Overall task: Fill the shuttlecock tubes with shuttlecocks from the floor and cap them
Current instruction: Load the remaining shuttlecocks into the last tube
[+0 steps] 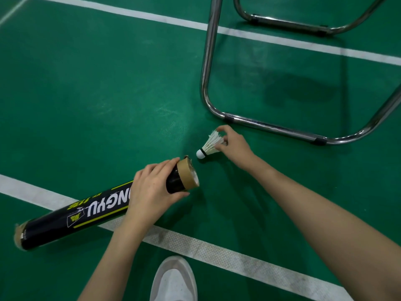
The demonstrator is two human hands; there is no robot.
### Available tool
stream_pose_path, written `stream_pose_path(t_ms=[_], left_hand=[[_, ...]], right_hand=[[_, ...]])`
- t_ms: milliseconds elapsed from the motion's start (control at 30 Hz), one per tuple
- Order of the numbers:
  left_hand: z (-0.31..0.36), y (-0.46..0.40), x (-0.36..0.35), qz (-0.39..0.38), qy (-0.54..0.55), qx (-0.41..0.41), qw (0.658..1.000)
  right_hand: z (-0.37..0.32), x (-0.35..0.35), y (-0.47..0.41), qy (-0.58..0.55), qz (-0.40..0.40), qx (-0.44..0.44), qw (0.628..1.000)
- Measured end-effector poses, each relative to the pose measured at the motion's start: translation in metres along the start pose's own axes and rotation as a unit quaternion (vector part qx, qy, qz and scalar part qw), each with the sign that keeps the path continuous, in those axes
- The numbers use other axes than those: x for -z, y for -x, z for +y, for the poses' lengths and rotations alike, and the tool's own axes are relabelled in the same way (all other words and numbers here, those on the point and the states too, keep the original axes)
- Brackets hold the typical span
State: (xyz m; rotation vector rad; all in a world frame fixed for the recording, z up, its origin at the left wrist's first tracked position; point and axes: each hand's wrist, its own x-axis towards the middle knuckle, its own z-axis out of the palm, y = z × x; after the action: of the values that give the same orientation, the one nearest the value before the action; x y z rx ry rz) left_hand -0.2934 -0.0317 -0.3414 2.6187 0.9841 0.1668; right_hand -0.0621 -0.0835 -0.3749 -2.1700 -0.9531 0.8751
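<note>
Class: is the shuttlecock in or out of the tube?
Out: the right hand holds the shuttlecock apart from the tube mouth.

A green court floor (91, 101) is seen, crossed by white lines: one line (238, 31) runs across the far side, and another line (195, 244) runs across the near side. A chrome chair frame (271, 128) is set on the floor between the two lines, its bent tube resting flat with dark pads under it. A second chrome frame (288, 23) is placed beyond the first, past the far line. A white shoe (173, 281) is planted on the floor well in front of the first frame, just inside the near line.
</note>
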Motion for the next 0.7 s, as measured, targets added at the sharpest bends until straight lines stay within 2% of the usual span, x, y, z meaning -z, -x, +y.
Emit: stream_pose_path(t_ms=[200,333,433,533,700], left_hand=[[0.005,0.005,-0.001,-0.007,-0.004,-0.001,1.000],[0.013,0.007,0.000,0.000,-0.007,-0.002,1.000],[0.028,0.007,-0.002,0.003,-0.002,-0.021,1.000],[0.047,0.008,-0.009,0.001,-0.005,-0.052,0.999],[0.060,0.009,-0.017,0.001,-0.014,-0.075,0.997]], right_hand=[[0.010,0.004,0.035,-0.113,0.036,-0.027,0.993],[-0.003,0.019,0.072,-0.242,0.067,-0.010,0.968],[-0.004,0.018,0.100,-0.302,0.027,-0.011,0.953],[-0.002,0.001,0.121,-0.285,-0.040,-0.003,0.958],[0.004,0.004,0.137,-0.333,-0.046,-0.011,0.942]])
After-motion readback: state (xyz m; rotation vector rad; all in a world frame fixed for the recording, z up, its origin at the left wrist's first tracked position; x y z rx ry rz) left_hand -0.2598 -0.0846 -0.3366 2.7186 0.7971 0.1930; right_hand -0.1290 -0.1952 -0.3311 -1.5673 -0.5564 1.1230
